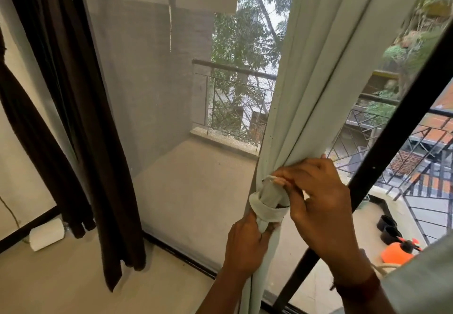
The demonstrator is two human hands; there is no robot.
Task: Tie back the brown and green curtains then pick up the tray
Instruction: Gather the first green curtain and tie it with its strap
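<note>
- Closest to me, at 4 o'clock, is the pale sleeve [421, 277] of my right arm. Ahead of it my right hand [318, 205] pinches the upper end of the green band [266, 209] with its fingertips.
- At 5 o'clock my left hand [245, 242] is curled round the gathered green curtain [318, 68] just below the band, thumb pressing the band's tail against the bunch.
- That green curtain runs from 1 o'clock down to 5 o'clock. The band is wrapped round its waist, and to my eye the knot is not yet drawn tight.
- I judge the cloth light, soft and limp. It bunches easily and would slip out of a loose wrap, so the place to hold is the narrow waist right under the band while the other hand pulls the free end.
- At 9 to 10 o'clock hangs the brown curtain [73, 117], well apart from both hands. Whether it is tied back I cannot tell.
- No tray shows anywhere in view.
- Counted: two hands, one green curtain and one band.
- Two brown falls of cloth show; I cannot say whether they are one curtain or two.
- On the floor at 8 o'clock lies one white roll [46, 234].
- Beyond the glass at 4 o'clock stand one orange sprayer [396, 252] and, just beside it, two black pots [389, 229].
</note>
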